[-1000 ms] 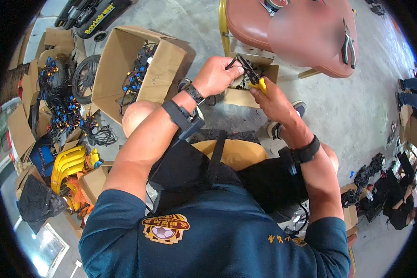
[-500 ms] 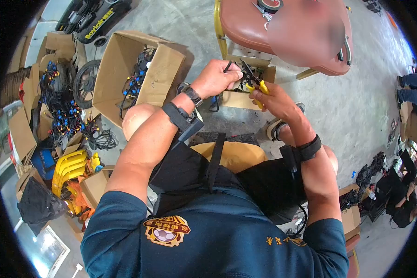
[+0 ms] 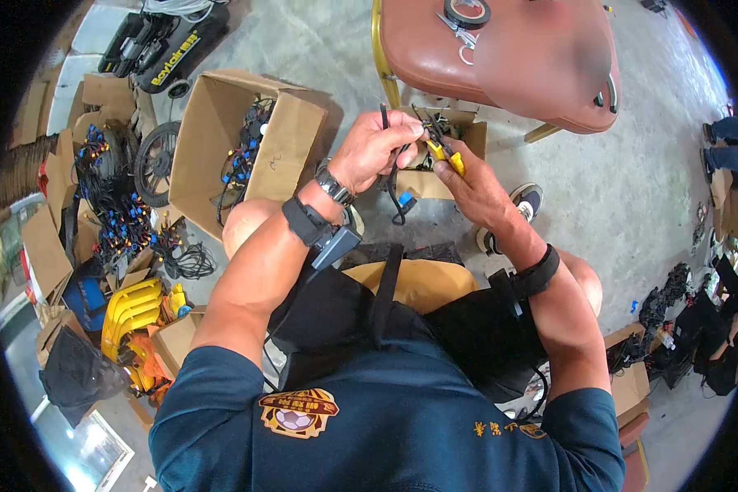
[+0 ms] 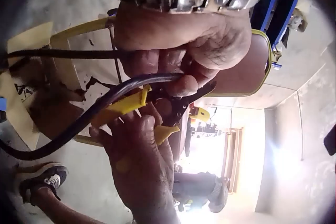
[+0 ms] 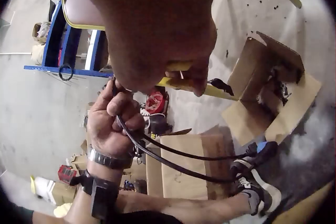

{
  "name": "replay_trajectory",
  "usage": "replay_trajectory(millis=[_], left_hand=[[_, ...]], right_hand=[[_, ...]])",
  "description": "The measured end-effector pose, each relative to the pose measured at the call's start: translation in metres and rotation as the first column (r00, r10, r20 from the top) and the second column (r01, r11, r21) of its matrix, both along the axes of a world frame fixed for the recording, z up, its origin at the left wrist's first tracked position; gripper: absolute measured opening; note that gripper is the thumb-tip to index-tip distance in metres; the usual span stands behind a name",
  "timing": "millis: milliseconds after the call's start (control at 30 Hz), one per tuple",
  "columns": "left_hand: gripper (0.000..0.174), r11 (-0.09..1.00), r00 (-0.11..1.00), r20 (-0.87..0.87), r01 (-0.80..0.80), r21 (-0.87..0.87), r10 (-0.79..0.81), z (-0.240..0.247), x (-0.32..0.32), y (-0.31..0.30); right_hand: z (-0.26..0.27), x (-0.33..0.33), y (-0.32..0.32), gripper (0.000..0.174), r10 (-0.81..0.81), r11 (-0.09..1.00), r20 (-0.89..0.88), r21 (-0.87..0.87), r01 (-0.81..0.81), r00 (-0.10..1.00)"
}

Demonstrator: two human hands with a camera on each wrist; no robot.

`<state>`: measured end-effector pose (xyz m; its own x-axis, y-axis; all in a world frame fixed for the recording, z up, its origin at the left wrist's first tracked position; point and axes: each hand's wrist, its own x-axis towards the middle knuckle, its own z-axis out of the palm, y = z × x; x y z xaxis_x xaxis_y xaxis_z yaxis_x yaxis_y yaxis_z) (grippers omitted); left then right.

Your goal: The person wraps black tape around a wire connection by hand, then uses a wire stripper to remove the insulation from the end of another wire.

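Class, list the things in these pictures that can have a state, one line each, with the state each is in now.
Left hand: pinching the cable
Right hand: gripping the pliers
Black rubbery cable: bent, held
Yellow-handled black metal pliers: held, handles spread
Large brown cardboard box: open, wires inside
Small brown cardboard box: open
Reddish-brown padded seat: bearing tape
Black tape ring: lying flat

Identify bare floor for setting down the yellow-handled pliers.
Bare floor lies between the open carton and red chair, with a wider patch between that chair and the jeaned legs. Crowded: left of the carton, with cables and yellow parts. The small box beyond the pliers holds clutter.
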<state>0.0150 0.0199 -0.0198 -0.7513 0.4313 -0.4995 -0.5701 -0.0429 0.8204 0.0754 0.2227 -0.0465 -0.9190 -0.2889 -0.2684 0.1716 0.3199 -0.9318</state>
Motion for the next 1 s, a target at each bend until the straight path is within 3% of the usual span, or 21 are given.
replay_trajectory(millis=[100, 400, 800, 900, 1000], left_hand=[[0.020, 0.999, 1.000, -0.004, -0.003, 0.040, 0.004, 0.009, 0.002, 0.002], [0.021, 0.996, 0.998, 0.070, -0.011, 0.088, 0.005, 0.009, 0.004, 0.001], [0.023, 0.995, 0.991, 0.088, 0.101, 0.019, -0.103, -0.023, 0.007, 0.001], [0.022, 0.977, 0.985, 0.045, 0.173, -0.128, -0.169, -0.027, 0.005, 0.003], [0.022, 0.986, 0.990, -0.036, 0.130, -0.106, -0.134, -0.029, 0.007, 0.004]], right_hand=[[-0.005, 0.000, -0.002, 0.043, -0.008, 0.997, -0.063, -0.083, 0.003, 0.998], [-0.008, 0.002, -0.005, 0.041, -0.030, 0.999, -0.124, -0.048, 0.025, 0.992], [-0.002, 0.015, 0.006, 0.031, 0.053, 0.969, 0.065, 0.238, -0.067, 0.996], [-0.012, 0.015, 0.010, 0.033, 0.063, 0.964, 0.111, 0.250, -0.089, 0.992], [-0.005, 0.015, 0.012, 0.030, 0.057, 0.985, 0.251, 0.143, -0.096, 0.966]])
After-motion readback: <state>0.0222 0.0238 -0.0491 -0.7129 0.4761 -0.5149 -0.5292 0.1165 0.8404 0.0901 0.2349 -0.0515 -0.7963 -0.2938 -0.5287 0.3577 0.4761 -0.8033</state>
